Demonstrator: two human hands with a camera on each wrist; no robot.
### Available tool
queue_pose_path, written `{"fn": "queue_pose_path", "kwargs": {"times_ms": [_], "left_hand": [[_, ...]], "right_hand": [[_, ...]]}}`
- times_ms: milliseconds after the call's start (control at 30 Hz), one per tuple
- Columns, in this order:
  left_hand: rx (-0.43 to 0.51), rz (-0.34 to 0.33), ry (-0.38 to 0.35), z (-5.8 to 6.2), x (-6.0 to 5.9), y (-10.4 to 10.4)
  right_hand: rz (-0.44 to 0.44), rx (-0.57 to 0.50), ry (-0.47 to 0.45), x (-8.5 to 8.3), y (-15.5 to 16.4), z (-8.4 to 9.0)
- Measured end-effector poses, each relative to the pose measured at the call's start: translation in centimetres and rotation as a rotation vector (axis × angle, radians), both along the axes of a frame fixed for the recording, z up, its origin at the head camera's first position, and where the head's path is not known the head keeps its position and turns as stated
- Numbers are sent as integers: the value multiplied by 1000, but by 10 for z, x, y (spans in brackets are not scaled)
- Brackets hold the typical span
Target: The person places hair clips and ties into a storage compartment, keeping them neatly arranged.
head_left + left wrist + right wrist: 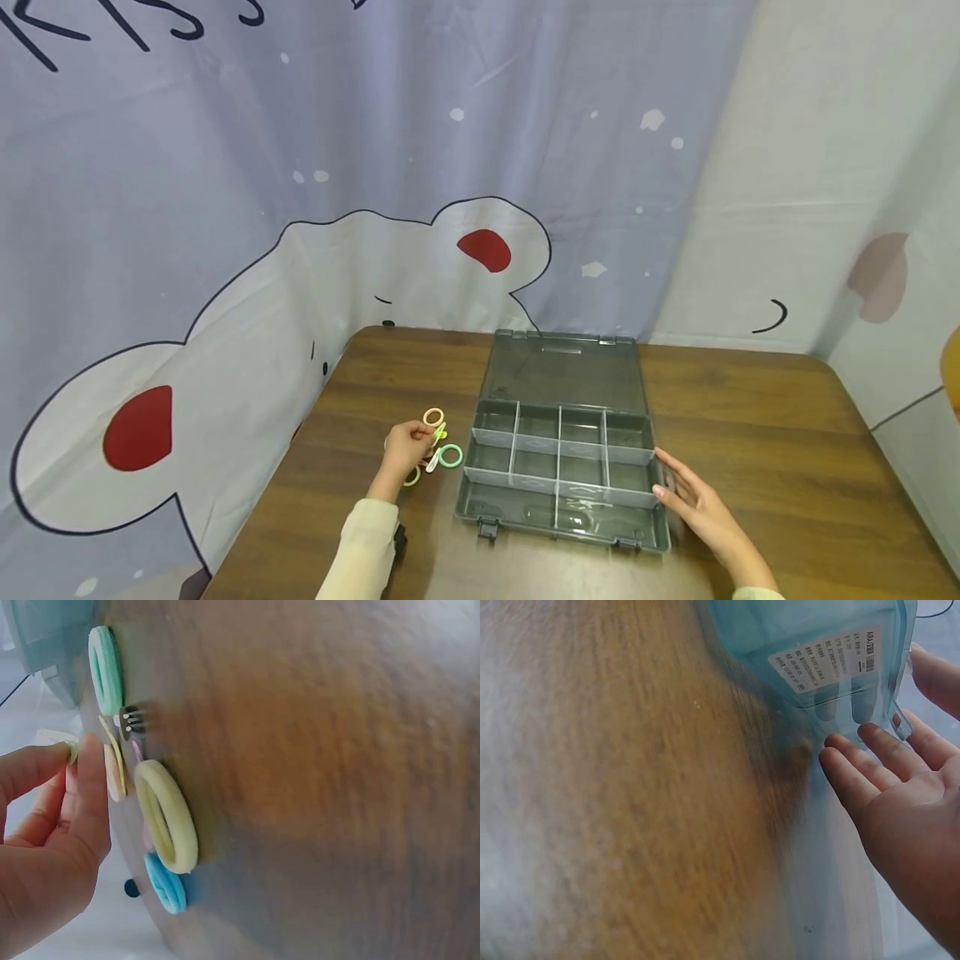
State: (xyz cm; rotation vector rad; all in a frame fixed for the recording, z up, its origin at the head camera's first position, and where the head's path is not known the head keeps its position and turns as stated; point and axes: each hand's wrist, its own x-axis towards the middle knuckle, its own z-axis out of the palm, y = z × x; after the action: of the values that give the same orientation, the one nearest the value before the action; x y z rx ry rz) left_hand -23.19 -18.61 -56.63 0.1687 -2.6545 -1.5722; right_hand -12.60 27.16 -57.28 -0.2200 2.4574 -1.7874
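A clear grey organiser box [564, 508] lies open on the brown table [750, 433], its lid [562, 371] flat behind the divided compartments. My left hand [408, 443] is just left of the box and pinches a small yellow-green hair ring [439, 432] between thumb and finger. In the left wrist view that hand [52, 825] holds the pale ring [64, 741] above the pile. My right hand [693, 498] is open, its straight fingers against the box's right wall. The right wrist view shows those fingers [855, 776] beside the labelled box [810, 645].
More hair rings lie by my left hand: peach [433, 416], green [451, 455] and yellow [412, 477]. The left wrist view shows green [105, 669], yellow [166, 816] and blue [165, 881] rings. A printed cloth [300, 208] hangs behind the table.
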Motion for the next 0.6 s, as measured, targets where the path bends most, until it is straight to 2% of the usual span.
{"fn": "queue_pose_path", "kwargs": {"times_ms": [233,433,600], "left_hand": [[30,2,-25,8,-7,5],[136,-39,-12,15,-11,12],[170,-51,-33,20,-13,18]], "right_hand": [[3,-1,-14,-1,1,0],[0,-7,3,0,1,0],[2,-12,10,0,0,0]]}}
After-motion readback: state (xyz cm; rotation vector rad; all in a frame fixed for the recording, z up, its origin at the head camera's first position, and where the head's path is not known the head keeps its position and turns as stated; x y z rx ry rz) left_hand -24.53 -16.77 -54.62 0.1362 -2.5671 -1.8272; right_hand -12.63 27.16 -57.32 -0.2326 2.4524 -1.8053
